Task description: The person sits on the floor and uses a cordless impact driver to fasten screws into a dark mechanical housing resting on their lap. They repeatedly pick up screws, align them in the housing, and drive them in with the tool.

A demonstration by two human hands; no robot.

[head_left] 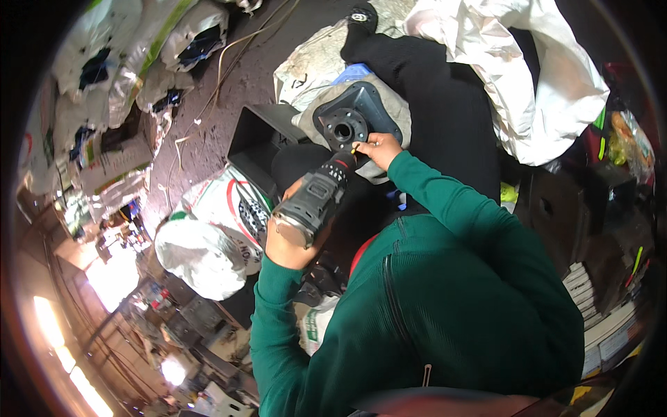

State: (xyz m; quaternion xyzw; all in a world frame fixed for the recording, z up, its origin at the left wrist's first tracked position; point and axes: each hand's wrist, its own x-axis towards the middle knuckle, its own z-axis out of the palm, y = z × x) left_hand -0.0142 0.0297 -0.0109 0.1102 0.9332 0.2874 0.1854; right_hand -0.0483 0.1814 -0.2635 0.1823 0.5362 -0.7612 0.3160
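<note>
A dark grey cordless drill (316,201) is in my left hand (292,243), whose fingers wrap around it. Its chuck points up and away from me, toward a black part shaped like a square horn (368,101) with a round, holed flange. Beside the flange's near edge, my right hand (381,151) is closed in a pinch. A small yellow piece (355,148) shows at its fingertips, close to the drill's tip; its exact kind is too small to tell. Under the horn lies a dusty beige cloth (396,111), with a bit of blue material (353,73) behind it.
My black-trousered leg (445,104) stretches along the right of the horn. Left of it stand a black open box (257,139) and a white printed sack (208,257). More white sacks (125,76) fill the upper left. A large white bag (521,76) lies at upper right, above dark boxes (556,201).
</note>
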